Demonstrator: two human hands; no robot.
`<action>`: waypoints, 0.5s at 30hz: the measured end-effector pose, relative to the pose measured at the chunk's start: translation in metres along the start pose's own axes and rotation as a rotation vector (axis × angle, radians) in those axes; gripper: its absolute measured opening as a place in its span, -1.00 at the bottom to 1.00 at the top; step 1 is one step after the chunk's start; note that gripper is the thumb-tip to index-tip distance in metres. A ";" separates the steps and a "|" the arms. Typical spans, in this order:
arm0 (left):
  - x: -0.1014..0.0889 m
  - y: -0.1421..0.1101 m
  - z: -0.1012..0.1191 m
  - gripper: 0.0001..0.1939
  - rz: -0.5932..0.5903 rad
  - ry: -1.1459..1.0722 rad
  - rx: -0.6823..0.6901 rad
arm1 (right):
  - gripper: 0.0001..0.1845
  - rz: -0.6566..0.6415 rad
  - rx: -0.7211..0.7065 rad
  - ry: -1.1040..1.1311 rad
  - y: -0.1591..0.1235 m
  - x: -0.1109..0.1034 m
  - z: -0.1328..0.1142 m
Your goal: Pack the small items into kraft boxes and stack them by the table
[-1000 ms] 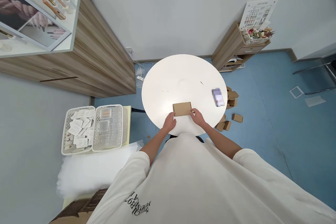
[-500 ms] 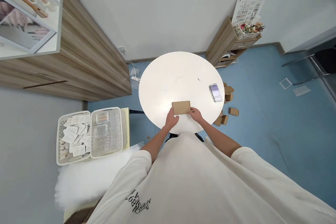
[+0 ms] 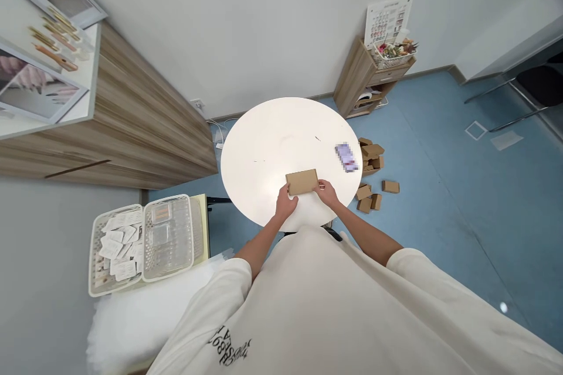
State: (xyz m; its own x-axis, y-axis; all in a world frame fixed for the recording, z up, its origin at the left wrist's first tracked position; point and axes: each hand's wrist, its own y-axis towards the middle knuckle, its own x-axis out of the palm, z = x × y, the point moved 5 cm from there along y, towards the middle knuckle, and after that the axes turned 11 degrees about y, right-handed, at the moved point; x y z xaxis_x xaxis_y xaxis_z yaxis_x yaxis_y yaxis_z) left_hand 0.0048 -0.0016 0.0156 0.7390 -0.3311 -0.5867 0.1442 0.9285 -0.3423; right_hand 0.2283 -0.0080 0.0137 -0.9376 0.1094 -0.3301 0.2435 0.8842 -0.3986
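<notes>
A small brown cardboard box (image 3: 302, 181), its lid closed, is held between both hands over the near part of the round white table (image 3: 281, 123). My left hand (image 3: 286, 201) grips its left end, with the thumb along the near edge. On the opposite end, my right hand (image 3: 326, 193) pinches the near right corner with bent fingers. Whether the box rests on the tabletop or is slightly raised, I cannot tell.
A blurred-out purple object (image 3: 347, 157) lies at the table's right. Several cardboard boxes (image 3: 372, 155) are on the floor beyond it. To the left stand a basket of white cards (image 3: 121, 246) and a basket of clear cases (image 3: 169, 237). A wooden cabinet (image 3: 145, 111) flanks the table.
The whole view has shifted and turned a little, so the table appears lower and further left. Both hands keep their hold on the box, which looks slightly more tilted.
</notes>
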 end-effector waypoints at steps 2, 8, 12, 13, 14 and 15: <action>0.013 0.002 0.018 -0.30 0.003 0.004 0.019 | -0.57 0.043 -0.018 -0.007 0.003 -0.022 0.004; 0.065 0.007 0.076 -0.32 -0.013 0.031 0.064 | -0.53 0.133 -0.059 -0.028 0.007 -0.098 0.018; 0.103 0.011 0.115 -0.31 -0.025 0.047 0.107 | -0.55 0.191 -0.093 -0.039 0.007 -0.150 0.028; 0.113 0.012 0.124 -0.31 -0.031 0.052 0.114 | -0.55 0.204 -0.098 -0.040 0.007 -0.164 0.031; 0.122 0.013 0.133 -0.31 -0.038 0.057 0.120 | -0.55 0.216 -0.102 -0.036 0.006 -0.176 0.034; 0.132 0.014 0.143 -0.30 -0.046 0.062 0.128 | -0.55 0.231 -0.103 -0.027 0.006 -0.189 0.038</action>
State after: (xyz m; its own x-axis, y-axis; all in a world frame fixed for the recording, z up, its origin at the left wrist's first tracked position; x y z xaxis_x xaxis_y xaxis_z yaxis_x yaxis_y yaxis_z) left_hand 0.1984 -0.0084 0.0379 0.6885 -0.3795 -0.6180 0.2624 0.9248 -0.2756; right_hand 0.4167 -0.0405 0.0415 -0.8526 0.3027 -0.4260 0.4226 0.8789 -0.2213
